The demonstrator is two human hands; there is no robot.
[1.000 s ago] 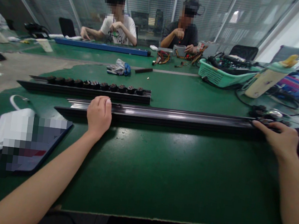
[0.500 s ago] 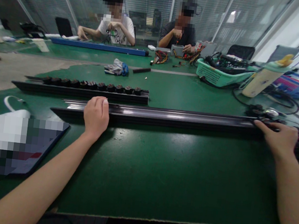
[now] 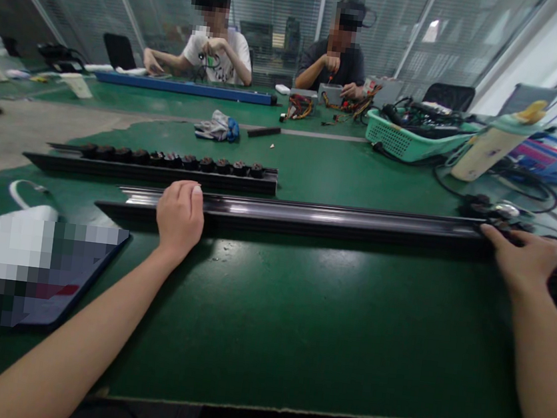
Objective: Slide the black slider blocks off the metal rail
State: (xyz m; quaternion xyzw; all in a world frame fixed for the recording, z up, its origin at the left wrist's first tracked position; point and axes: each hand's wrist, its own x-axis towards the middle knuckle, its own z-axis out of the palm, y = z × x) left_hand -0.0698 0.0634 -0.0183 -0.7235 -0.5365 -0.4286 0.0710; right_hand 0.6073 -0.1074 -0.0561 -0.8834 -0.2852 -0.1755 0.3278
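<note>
A long black metal channel rail [image 3: 337, 228], with a shiny inner face, lies crosswise on the green table in front of me. Near its left end my left hand [image 3: 180, 214] is closed over it, fingers curled across the far edge. My right hand [image 3: 527, 261] is at the right end, its thumb on the rail's top edge; the other fingers are partly hidden by dark parts there. Behind the rail, a second, shorter black rail [image 3: 162, 174] lies parallel, with a row of round black sockets [image 3: 206, 164] along it.
At left are a white box [image 3: 16, 239] and a dark blue folder-like item [image 3: 79, 280]. Beyond lie a crumpled glove [image 3: 217, 126], a short black strip [image 3: 264, 131] and a green basket [image 3: 407, 138] of cables. A bottle [image 3: 491, 149] stands right. Two people work across the table.
My right hand has slid slightly to the right at the rail's end. My left hand and the rail look almost unmoved.
</note>
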